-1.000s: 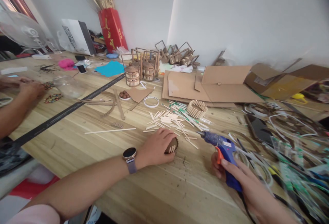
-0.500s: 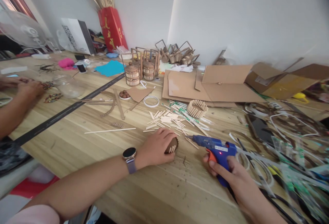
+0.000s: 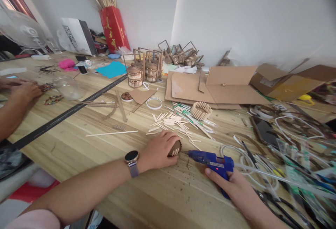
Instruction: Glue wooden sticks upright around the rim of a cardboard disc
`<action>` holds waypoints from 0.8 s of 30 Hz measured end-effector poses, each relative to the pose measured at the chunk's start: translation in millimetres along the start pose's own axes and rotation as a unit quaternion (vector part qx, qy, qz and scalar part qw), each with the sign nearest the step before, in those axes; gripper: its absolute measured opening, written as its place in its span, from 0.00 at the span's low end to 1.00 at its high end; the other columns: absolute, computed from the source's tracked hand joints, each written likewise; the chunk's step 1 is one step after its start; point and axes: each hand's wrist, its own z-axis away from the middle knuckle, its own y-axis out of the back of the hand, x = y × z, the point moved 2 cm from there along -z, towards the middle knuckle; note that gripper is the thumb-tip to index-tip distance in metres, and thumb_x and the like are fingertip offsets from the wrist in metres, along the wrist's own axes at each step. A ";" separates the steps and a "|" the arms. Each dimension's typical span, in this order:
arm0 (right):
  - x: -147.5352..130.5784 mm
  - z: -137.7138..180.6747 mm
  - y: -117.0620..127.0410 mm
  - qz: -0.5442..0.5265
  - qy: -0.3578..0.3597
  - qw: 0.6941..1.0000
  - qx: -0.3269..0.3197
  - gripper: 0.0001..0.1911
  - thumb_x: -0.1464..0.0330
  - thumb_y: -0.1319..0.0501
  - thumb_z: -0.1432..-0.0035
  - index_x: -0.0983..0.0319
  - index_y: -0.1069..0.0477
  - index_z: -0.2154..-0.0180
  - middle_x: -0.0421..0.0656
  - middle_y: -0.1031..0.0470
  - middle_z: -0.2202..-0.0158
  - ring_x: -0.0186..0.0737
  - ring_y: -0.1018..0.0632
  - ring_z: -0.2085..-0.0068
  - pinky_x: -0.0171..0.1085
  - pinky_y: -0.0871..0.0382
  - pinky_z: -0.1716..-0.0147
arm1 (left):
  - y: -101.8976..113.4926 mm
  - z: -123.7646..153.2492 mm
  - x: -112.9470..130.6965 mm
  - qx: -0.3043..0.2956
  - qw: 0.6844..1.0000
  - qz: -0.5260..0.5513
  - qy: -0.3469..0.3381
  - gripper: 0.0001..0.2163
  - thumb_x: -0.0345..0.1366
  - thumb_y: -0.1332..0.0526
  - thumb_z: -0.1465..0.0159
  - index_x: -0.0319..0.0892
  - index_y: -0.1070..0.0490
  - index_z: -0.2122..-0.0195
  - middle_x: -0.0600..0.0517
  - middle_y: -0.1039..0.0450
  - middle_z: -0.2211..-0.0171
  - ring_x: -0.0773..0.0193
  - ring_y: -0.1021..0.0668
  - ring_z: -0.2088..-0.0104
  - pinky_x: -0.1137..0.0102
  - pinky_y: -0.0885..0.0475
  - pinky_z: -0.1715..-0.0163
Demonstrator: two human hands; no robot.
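My left hand, with a watch on its wrist, is closed around a small round brown piece that has a few pale sticks along its side. Part of this piece is hidden by my fingers. In my right hand is a blue glue gun, its red light on and its nozzle pointing left, close beside the brown piece. Just beyond my left hand lies a heap of short wooden sticks. Behind them stands a ring of pale sticks.
Cardboard sheets lie at the back, with small lidded baskets to their left. Cables, a phone and plastic wrappers crowd the right. Another person's hands work at the far left, near a glass jar.
My right hand has moved the glue gun left and slightly down, bringing its nozzle close to the brown piece. My left hand has stayed nearly still.
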 end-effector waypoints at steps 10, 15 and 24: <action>-9.8 -5.6 -1.2 0.114 0.086 0.989 -0.043 0.24 0.53 0.40 0.47 0.61 0.21 0.56 0.46 0.17 0.63 0.52 0.18 0.62 0.47 0.24 0.55 | 0.4 -0.9 0.8 0.002 1.000 0.006 -0.002 0.23 0.32 0.36 0.42 0.43 0.38 0.46 0.45 0.33 0.44 0.50 0.33 0.43 0.54 0.35 0.42; -15.2 -3.6 -3.9 0.141 0.098 0.983 -0.057 0.23 0.54 0.41 0.46 0.61 0.21 0.57 0.47 0.17 0.62 0.52 0.18 0.61 0.48 0.26 0.51 | 0.9 -0.8 1.8 -0.004 1.000 -0.001 0.001 0.23 0.32 0.36 0.43 0.41 0.37 0.46 0.44 0.33 0.45 0.50 0.33 0.44 0.55 0.35 0.42; -10.0 -4.8 -7.7 0.140 0.088 0.983 -0.075 0.25 0.53 0.42 0.45 0.61 0.21 0.54 0.48 0.18 0.55 0.54 0.19 0.55 0.49 0.29 0.48 | 0.7 -1.3 1.3 -0.003 1.000 0.002 0.000 0.23 0.32 0.36 0.43 0.42 0.37 0.46 0.44 0.33 0.44 0.50 0.33 0.43 0.55 0.35 0.41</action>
